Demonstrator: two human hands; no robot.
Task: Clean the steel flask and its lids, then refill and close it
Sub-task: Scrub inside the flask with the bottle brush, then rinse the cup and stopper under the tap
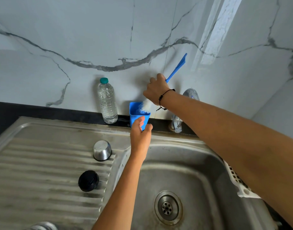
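Marble wall (76, 39) rises behind a steel sink (175, 163). Left of the sink lie a steel lid (102, 150) and black lid (88, 180); the flask (43, 226) is cut off below. The left hand (140, 135) grips a blue cup (137, 112); the right hand (156, 90) grips a brush (176, 68), bristles blurred.

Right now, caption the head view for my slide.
Right hand dips blue bottle brush into blue cup held by left hand beside sink.

Kitchen sink, head view | legible text: none | plastic bottle (107, 103) label: clear, no print readable
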